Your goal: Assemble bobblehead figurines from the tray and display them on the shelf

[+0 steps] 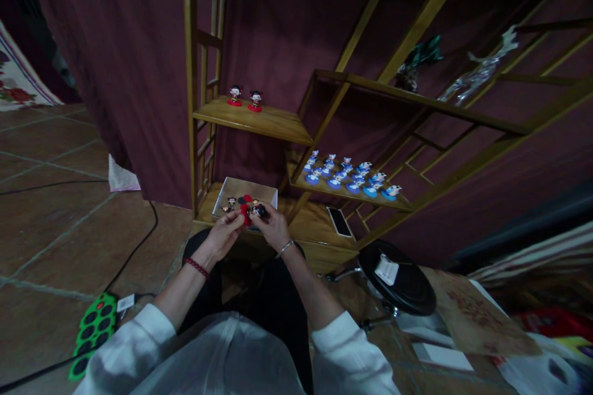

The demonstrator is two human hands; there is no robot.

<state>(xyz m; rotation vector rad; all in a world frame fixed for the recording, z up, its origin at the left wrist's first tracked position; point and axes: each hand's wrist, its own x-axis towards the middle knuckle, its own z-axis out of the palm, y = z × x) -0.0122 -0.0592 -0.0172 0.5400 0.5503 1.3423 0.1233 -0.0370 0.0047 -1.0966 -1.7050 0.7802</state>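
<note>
My left hand (225, 232) pinches a red round base (245, 215) over the near edge of a shallow white box (246, 187). Against it, my right hand (274, 227) grips a small black-haired doll figurine (258, 211). Whether base and figurine are joined, I cannot tell. Inside the box lie loose figurine parts (231, 201) and a red disc (248, 199). Two finished-looking figurines on red bases, one (235, 95) and another (255, 100), stand upright on the upper left shelf (259, 122).
Several blue-and-white figurines (345, 173) stand in rows on the middle shelf. A phone (339, 221) lies on the lower shelf (308, 228). To the right is a black stool (398, 278); on the left floor, a green power strip (95, 333) with cables. A clear ornament (484, 68) sits higher up.
</note>
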